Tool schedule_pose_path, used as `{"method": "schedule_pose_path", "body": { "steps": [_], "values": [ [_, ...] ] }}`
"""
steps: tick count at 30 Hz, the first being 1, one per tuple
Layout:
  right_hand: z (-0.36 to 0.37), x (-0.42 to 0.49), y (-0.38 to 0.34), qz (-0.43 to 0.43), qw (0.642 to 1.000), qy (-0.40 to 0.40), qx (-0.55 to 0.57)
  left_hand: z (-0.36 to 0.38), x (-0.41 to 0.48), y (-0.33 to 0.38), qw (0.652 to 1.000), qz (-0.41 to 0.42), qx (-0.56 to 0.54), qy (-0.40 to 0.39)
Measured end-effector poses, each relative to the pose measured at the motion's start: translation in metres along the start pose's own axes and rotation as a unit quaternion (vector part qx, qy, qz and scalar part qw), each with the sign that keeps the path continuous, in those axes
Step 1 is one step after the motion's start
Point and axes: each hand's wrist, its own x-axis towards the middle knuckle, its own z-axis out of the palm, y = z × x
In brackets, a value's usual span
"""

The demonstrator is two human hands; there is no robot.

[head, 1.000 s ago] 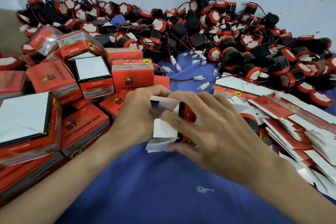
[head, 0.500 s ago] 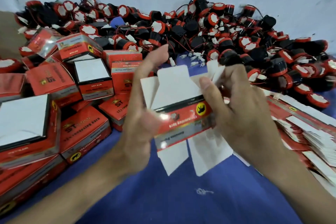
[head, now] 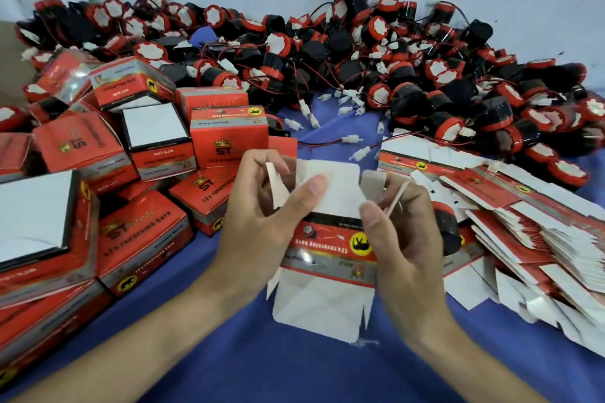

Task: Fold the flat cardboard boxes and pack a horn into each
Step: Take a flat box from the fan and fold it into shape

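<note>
Centre frame: left hand (head: 258, 222) and right hand (head: 402, 239) both grip a half-opened red-and-white cardboard box (head: 330, 242), fingers curled. Upper frame: heaped red-and-black round horns (head: 378, 26).

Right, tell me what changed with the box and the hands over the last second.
The left hand and right hand raised the cardboard box from low over the blue cloth and opened it from flat into a sleeve, flaps splayed top and bottom. Both still grip its sides. The packed boxes, horn pile and flat stack stayed put.
</note>
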Motion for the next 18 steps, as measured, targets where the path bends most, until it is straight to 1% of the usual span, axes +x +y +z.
{"method": "schedule_pose_path", "body": {
  "steps": [3, 6, 10, 13, 15, 18],
  "values": [
    [0.004, -0.003, 0.009, 0.013, 0.999, 0.038, 0.018, 0.001, -0.002, -0.005, 0.999, 0.012, 0.028, 0.026],
    [0.009, -0.003, 0.013, 0.021, 0.997, 0.058, 0.043, 0.004, -0.003, -0.010, 0.998, -0.025, 0.030, 0.041],
    [0.009, 0.000, 0.017, 0.057, 0.992, 0.061, 0.093, 0.008, -0.005, -0.011, 0.998, -0.052, 0.030, -0.018],
    [0.009, 0.000, 0.021, 0.085, 0.990, 0.058, 0.099, 0.006, -0.007, -0.009, 0.993, -0.103, 0.004, -0.062],
    [0.008, -0.002, 0.024, 0.102, 0.989, 0.057, 0.091, 0.004, -0.006, -0.007, 0.990, -0.125, 0.001, -0.073],
    [0.010, -0.006, 0.024, 0.083, 0.995, 0.036, 0.038, 0.001, -0.002, -0.003, 0.990, -0.099, 0.015, -0.095]
  ]
}}
